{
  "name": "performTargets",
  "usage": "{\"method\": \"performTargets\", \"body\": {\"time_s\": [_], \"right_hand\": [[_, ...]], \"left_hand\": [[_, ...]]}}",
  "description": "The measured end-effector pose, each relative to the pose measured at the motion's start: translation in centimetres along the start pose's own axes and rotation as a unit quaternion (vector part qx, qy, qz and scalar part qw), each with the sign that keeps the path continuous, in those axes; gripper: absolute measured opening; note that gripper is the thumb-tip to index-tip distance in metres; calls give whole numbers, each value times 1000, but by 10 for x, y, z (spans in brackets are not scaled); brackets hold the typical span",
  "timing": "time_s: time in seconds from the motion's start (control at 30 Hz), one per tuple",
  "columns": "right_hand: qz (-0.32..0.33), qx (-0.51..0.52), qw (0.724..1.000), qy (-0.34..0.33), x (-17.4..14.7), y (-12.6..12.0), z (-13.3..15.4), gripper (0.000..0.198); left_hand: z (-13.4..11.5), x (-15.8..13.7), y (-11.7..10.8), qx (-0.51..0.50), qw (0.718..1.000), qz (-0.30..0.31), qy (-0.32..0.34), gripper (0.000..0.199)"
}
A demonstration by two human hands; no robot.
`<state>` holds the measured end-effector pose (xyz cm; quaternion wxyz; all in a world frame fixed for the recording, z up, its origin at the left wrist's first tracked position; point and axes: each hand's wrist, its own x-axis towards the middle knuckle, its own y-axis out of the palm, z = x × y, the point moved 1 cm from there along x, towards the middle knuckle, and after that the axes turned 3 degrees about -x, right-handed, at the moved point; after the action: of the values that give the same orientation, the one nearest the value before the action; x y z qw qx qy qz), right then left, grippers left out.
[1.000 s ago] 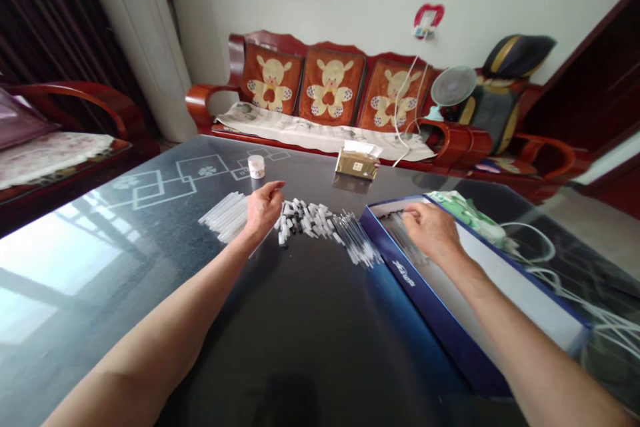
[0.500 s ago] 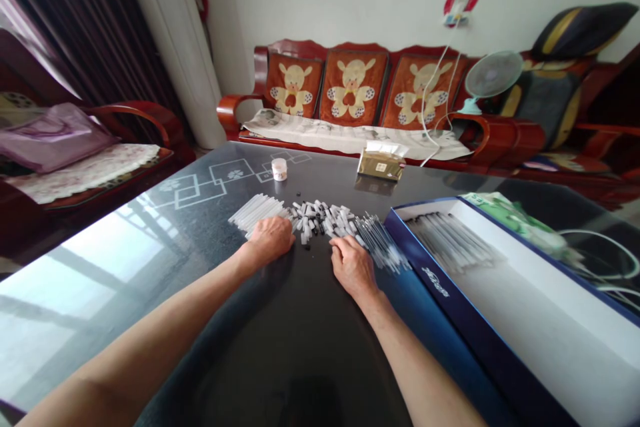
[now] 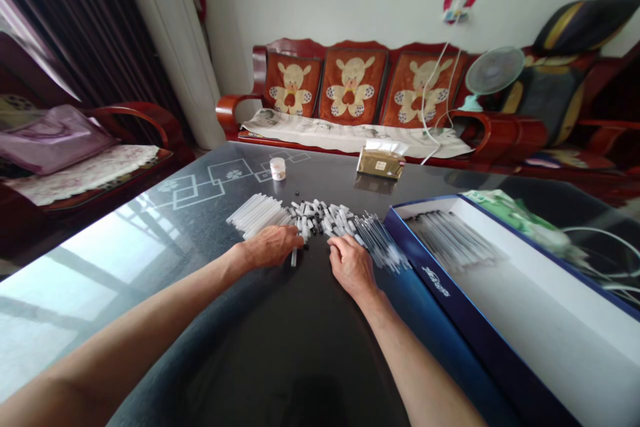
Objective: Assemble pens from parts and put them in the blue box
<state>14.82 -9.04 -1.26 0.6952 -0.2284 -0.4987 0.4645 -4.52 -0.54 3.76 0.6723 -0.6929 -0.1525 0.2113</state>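
Note:
My left hand [image 3: 274,245] has its fingers closed at the near edge of the pile. A short translucent pen cap [image 3: 294,257] shows below its fingertips. Just behind that hand lies a bundle of white pen barrels [image 3: 257,212]. Between my hands and farther off is a heap of pen caps [image 3: 323,217], pale with some black parts. My right hand [image 3: 351,263] rests with curled fingers at the heap's right front; whatever is in them is hidden. Dark, thin pen refills [image 3: 383,243] lie fanned out to its right.
At the right stands an open blue box [image 3: 540,320] with a white inside, holding a row of pens [image 3: 453,240]. A tissue pack [image 3: 381,161] and a small round container [image 3: 278,169] are farther back on the dark table [image 3: 250,347]. Green plastic packaging [image 3: 520,217] lies beyond the box.
My left hand has shifted slightly right and toward me, and a pen cap now shows below its fingers. My right hand has barely moved.

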Motion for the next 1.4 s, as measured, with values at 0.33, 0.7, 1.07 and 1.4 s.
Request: {"method": "performTargets", "body": {"time_s": [0.33, 0.7, 1.07, 1.4], "right_hand": [[-153, 83, 984, 24, 6, 0, -9, 21], [-203, -8, 972, 118, 12, -39, -45, 27], [-19, -259, 952, 159, 7, -35, -36, 20], [5, -223, 957, 183, 10, -36, -40, 10]], "left_hand": [[-13, 11, -3, 22, 973, -191, 129, 22], [-45, 54, 14, -78, 962, -254, -67, 23], [-49, 48, 24, -113, 964, -228, -73, 37], [-51, 52, 25, -116, 967, -216, -64, 39]]}}
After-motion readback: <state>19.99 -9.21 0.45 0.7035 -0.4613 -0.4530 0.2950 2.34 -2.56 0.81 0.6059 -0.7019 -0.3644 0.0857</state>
